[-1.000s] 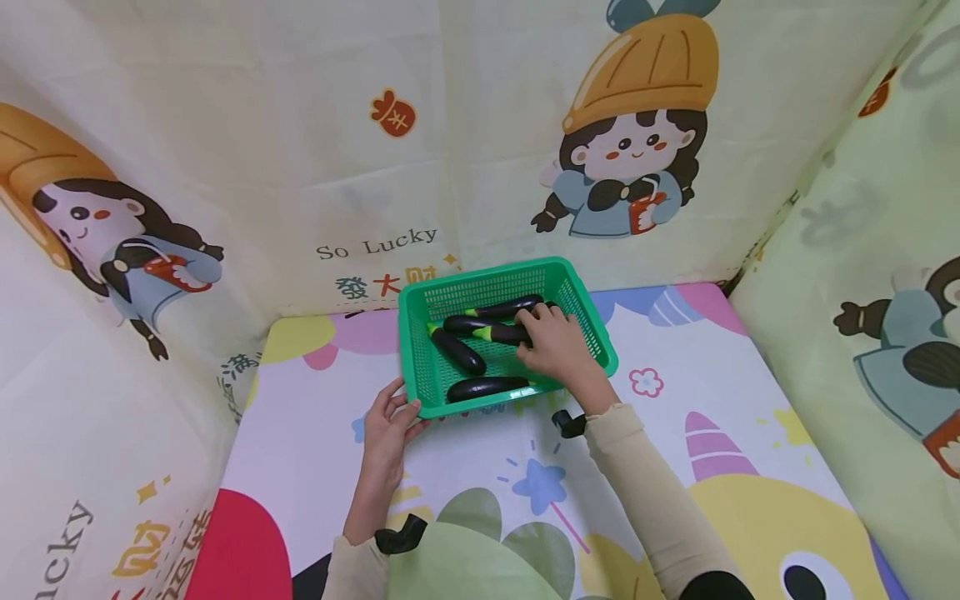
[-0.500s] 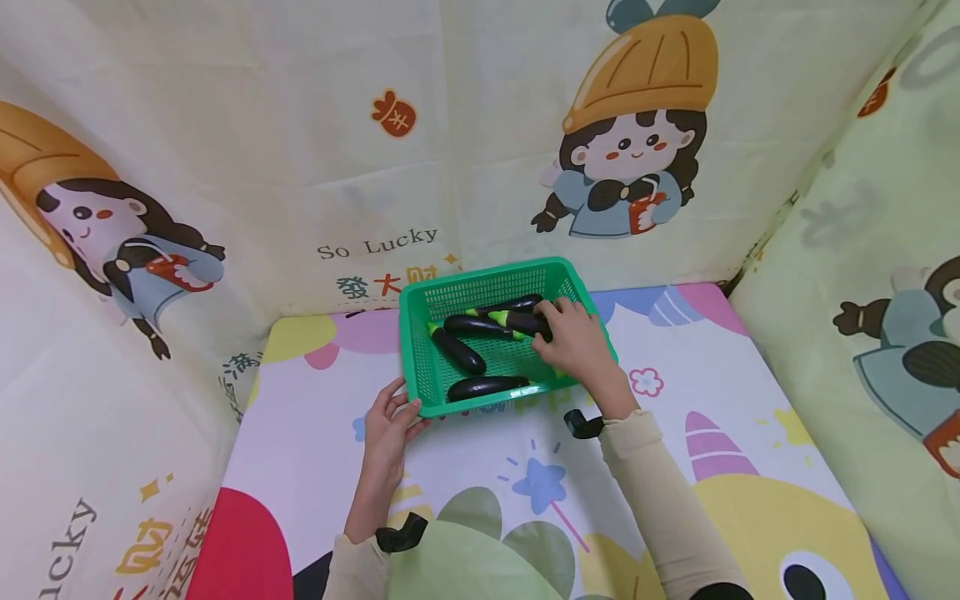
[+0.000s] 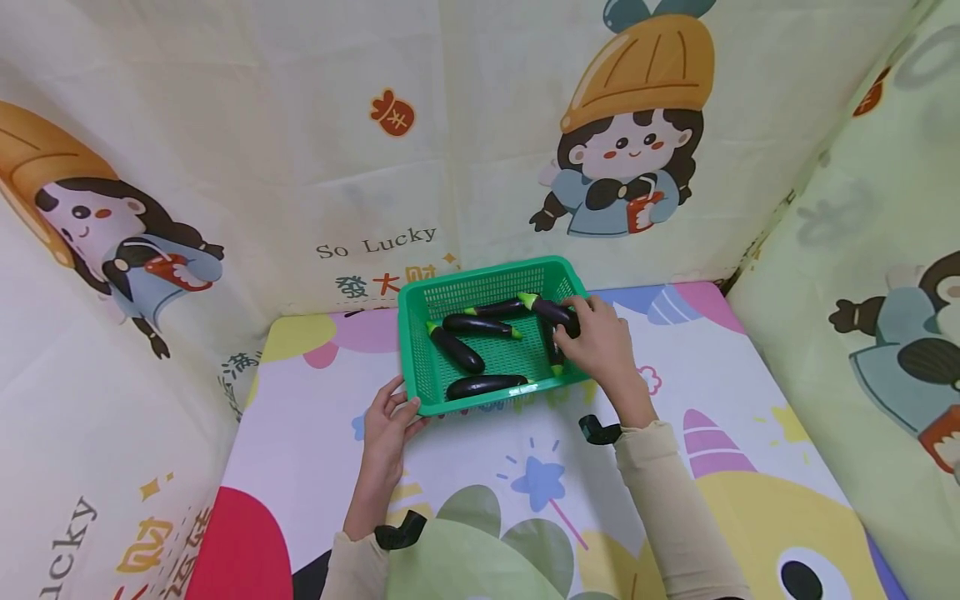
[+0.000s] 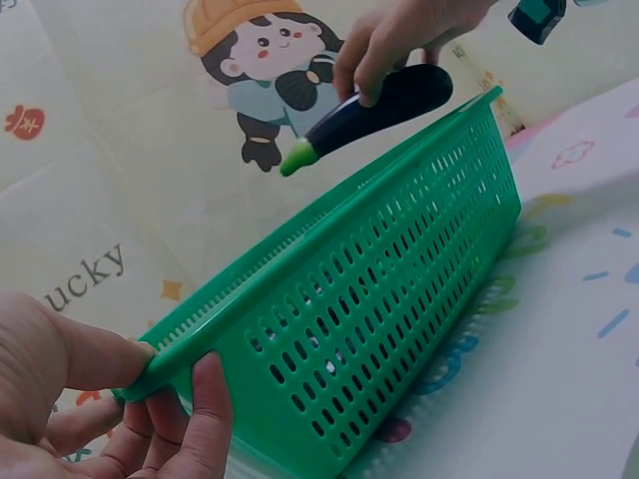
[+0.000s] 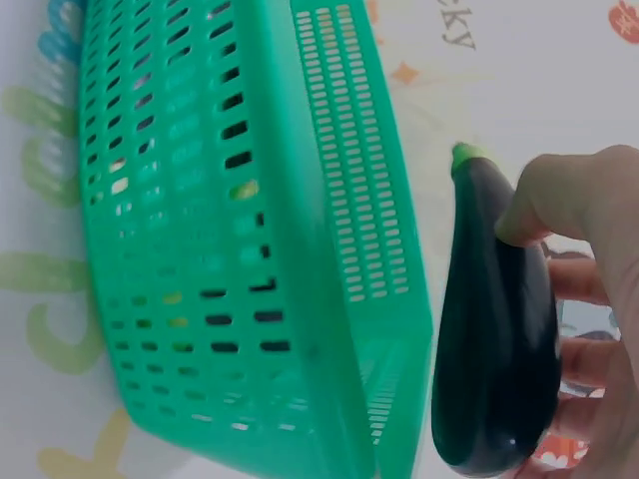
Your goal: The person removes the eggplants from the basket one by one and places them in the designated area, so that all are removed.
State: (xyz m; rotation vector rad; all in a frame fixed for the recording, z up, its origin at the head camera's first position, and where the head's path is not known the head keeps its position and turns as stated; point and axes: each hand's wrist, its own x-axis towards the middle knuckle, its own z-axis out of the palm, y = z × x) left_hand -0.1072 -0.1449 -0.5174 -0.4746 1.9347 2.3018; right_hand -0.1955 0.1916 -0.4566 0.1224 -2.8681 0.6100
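Note:
My right hand [image 3: 602,343] grips a dark purple eggplant [image 5: 494,329] with a green stem end, held up above the right end of a green plastic basket [image 3: 411,367]. The left wrist view also shows this eggplant [image 4: 379,112] raised over the rim. My left hand [image 3: 386,429] pinches the basket's front left corner, with the thumb [image 4: 100,354] over the rim and fingers beneath it. Inside the basket lie several more eggplants, among them one by the front wall [image 3: 486,386], one slanting at the left [image 3: 457,348] and one upright-pointing at the right [image 3: 551,346].
The basket stands on a table with a printed cartoon cloth [image 3: 480,467], close to the back wall. Cartoon-printed fabric [image 3: 495,150] hangs behind and on both sides. A black wrist mount [image 3: 401,531] sits on each forearm.
My right hand has lifted an eggplant and carried it rightward, over the basket's right end. The eggplant lying at the right has come into view. My left hand stays at the corner.

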